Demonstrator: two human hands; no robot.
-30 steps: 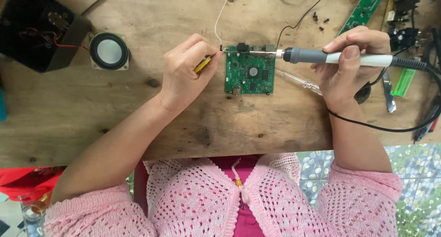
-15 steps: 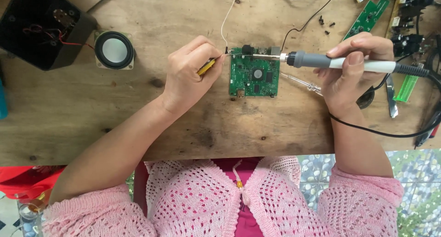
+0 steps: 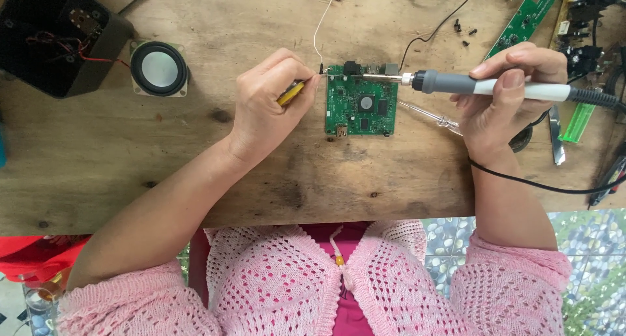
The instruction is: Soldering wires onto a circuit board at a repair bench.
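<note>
Left hand point(image 3: 264, 104) pinches yellow tweezers point(image 3: 291, 93); right hand point(image 3: 505, 98) grips soldering iron point(image 3: 482, 86) over green board point(image 3: 360, 102).

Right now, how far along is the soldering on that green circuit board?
Done: the black speaker box lies open, its round speaker out on the wooden table. In hand: the right hand holds the soldering iron, tip at the green circuit board top edge; the left hand pinches a yellow-handled tool by the white wire. Left: no finished joint is discernible.

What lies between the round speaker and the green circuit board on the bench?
In the head view, the left hand, gripping a yellow-handled tool, lies between the speaker and the circuit board.
</note>
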